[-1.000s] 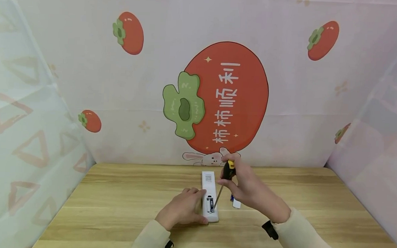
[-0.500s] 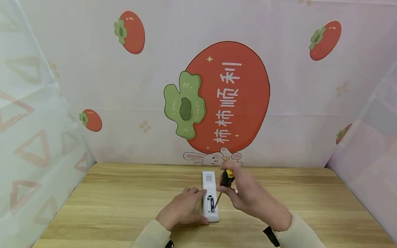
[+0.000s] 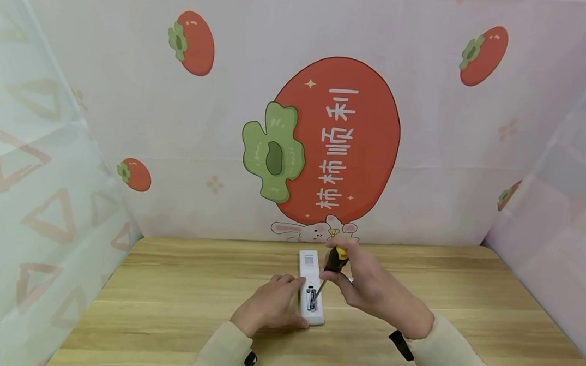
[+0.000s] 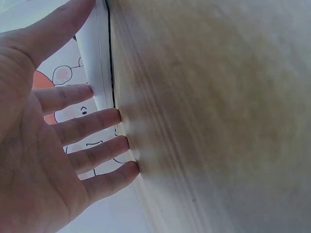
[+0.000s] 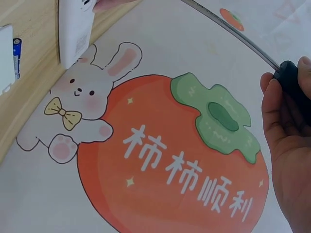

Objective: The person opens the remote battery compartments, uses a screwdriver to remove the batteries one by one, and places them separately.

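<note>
A white remote control (image 3: 310,267) lies back side up on the table, its battery compartment (image 3: 312,300) uncovered, with a dark battery showing inside. Along its left side rests my left hand (image 3: 270,303), thumb by the near end. The left wrist view shows that hand's fingers straight and spread, the index fingertip at the remote's side and the others down at the table. My right hand (image 3: 374,287) grips the black and yellow handle of a screwdriver (image 5: 233,33), tilted so that its tip reaches into the compartment. The tip itself is hard to make out.
Right of the remote, in the right wrist view, lie a blue battery (image 5: 17,56) and a white cover (image 5: 6,60); my right hand mostly hides them in the head view. A printed cloth backdrop (image 3: 217,119) rises behind the wooden table (image 3: 179,303).
The screwdriver's tip has shifted from the compartment's near right edge to farther inside it, and my right hand has come slightly lower. My left hand keeps its place by the remote.
</note>
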Tool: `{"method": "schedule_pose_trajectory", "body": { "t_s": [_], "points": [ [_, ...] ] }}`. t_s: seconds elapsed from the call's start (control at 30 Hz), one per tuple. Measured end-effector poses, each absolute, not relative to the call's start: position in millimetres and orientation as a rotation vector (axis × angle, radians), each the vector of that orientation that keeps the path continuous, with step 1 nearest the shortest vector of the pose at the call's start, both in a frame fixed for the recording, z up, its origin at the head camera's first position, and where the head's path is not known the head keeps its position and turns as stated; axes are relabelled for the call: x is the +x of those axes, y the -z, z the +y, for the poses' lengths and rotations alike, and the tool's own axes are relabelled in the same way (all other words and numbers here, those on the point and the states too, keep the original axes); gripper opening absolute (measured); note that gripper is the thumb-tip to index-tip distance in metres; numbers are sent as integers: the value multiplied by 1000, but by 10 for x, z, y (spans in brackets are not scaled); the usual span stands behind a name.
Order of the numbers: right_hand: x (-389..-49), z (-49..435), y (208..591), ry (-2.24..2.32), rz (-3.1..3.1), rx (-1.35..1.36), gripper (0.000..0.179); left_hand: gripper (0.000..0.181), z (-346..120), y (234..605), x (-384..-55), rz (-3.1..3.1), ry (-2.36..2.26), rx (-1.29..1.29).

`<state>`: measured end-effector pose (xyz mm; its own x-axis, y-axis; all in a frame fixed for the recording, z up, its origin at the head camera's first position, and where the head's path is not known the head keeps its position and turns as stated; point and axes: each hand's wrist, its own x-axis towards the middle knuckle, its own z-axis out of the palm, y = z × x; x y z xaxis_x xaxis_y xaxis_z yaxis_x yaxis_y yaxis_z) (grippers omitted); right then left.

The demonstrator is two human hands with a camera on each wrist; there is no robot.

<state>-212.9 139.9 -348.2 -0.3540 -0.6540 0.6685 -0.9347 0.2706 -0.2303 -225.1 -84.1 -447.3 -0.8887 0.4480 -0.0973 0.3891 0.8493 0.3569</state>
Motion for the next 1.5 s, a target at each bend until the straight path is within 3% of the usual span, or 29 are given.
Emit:
{"method": "schedule_pose_trajectory", "body": {
  "t_s": [0.2, 0.6, 1.5],
  "points": [
    [-2148, 1403, 3413, -829, -2075, 1441, 49, 91, -828, 4470, -2254, 2846, -502, 627],
    [-2228, 1431, 3325, -804, -2019, 1429, 47, 92, -837, 4469, -2242, 2848, -505, 631],
    [-2361, 1491, 3412, -756, -2150, 1260, 54, 92, -840, 4505, -2241, 2884, -466, 675]
  ]
}}
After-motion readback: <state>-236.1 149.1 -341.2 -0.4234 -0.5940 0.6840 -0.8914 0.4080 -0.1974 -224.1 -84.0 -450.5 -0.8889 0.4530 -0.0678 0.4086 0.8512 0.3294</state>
